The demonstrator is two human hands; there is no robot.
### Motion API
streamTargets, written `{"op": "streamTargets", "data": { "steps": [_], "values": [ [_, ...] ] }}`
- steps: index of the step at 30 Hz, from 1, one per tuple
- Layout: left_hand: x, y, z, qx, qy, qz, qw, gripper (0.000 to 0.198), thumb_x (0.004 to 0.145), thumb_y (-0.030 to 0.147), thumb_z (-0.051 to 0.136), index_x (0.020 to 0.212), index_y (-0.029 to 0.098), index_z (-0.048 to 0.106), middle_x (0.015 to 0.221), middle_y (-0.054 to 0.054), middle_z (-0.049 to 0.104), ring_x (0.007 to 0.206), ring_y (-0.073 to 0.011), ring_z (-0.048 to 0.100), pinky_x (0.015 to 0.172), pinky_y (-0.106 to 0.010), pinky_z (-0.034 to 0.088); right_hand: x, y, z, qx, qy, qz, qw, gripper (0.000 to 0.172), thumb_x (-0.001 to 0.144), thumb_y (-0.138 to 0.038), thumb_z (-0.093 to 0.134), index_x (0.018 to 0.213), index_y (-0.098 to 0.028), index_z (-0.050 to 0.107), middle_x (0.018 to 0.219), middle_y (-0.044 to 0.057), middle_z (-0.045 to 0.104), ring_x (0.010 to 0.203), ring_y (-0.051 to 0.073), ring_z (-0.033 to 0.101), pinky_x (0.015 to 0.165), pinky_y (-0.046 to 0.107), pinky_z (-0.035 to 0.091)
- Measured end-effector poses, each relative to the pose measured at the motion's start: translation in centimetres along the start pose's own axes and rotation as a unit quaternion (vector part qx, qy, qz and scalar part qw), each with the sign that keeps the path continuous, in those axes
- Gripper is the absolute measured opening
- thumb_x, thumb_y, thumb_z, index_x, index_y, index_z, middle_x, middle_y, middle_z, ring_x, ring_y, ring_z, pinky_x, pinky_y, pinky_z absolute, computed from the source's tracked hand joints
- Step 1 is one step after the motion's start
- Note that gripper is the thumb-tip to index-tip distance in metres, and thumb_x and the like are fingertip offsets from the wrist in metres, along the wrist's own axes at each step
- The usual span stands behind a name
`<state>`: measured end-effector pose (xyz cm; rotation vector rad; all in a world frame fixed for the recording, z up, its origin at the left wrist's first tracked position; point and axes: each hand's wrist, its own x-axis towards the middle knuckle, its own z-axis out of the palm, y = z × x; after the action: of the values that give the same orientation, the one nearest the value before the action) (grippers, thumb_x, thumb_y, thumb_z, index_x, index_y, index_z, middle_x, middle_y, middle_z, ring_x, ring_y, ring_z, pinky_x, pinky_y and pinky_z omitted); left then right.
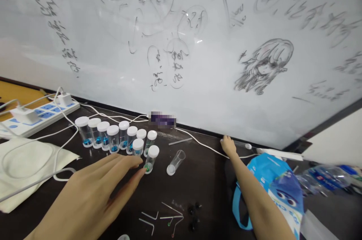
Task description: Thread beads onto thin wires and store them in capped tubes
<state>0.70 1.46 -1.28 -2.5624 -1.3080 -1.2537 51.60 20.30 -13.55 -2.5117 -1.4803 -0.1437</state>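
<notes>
My left hand (96, 183) is in the lower left, its thumb and fingers apart. The fingertips are beside a clear vial with a white lid (151, 159), which stands upright with something green at its bottom. Behind it stand several more lidded vials (113, 139), most with small blue pieces inside. My right hand (229, 146) reaches to the foot of the whiteboard, fingers curled downward. A bit of something white shows at its fingertips; most of it is hidden. To its right lies a small white lid (248, 146). Between my hands is an uncapped clear vial (175, 163).
Bent metal rods (148, 219) and small black pieces (194, 215) lie in front on the dark table. A blue bag (271, 183) and plastic bottles (325, 178) are at right. At left are a power strip (48, 113), white cables and a cream cloth (22, 172).
</notes>
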Motion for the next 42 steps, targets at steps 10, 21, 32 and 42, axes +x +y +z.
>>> {"op": "streamTargets", "data": {
  "steps": [10,21,32,42],
  "values": [
    [0.0,0.9,-0.8,-0.005,-0.007,0.023,1.000,0.016,0.098,0.031,0.045,0.095,0.023,0.057,0.080,-0.001,0.071,0.067,-0.0199,0.070,0.062,-0.034,0.056,-9.5,-4.5,-1.2,0.097,-0.105,-0.189,0.972,0.027,0.096,-0.029,0.059,0.119,-0.016,0.058,0.117,0.008,0.062,0.095,0.022,0.065,0.080,0.041,0.056],
    [-0.5,1.6,-2.2,-0.009,0.012,0.036,0.999,0.018,0.098,0.033,0.044,0.094,0.023,0.058,0.079,-0.001,0.071,0.067,-0.0202,0.070,0.061,-0.034,0.055,-15.3,-4.4,-3.4,-0.028,-0.067,-0.191,0.979,0.029,0.097,-0.030,0.057,0.123,-0.019,0.056,0.127,0.009,0.057,0.106,0.024,0.061,0.088,0.045,0.052],
    [-0.6,1.2,-2.1,-0.016,0.010,0.034,0.999,0.018,0.097,0.036,0.044,0.096,0.026,0.058,0.080,0.000,0.072,0.066,-0.0195,0.070,0.061,-0.031,0.054,-13.0,7.3,-9.5,-0.246,-0.069,0.028,0.966,0.027,0.096,-0.030,0.059,0.118,-0.015,0.058,0.113,0.007,0.064,0.093,0.021,0.066,0.079,0.040,0.056],
    [-1.8,0.4,-1.6,0.027,0.023,0.026,0.999,0.016,0.096,0.039,0.047,0.098,0.028,0.059,0.085,0.001,0.072,0.069,-0.0195,0.069,0.067,-0.030,0.054,-13.6,12.5,-17.2,-0.228,0.025,0.078,0.970,0.033,0.091,-0.014,0.043,0.118,-0.014,0.061,0.102,0.023,0.069,0.088,0.039,0.069,0.071,0.046,0.051]
  ]
}}
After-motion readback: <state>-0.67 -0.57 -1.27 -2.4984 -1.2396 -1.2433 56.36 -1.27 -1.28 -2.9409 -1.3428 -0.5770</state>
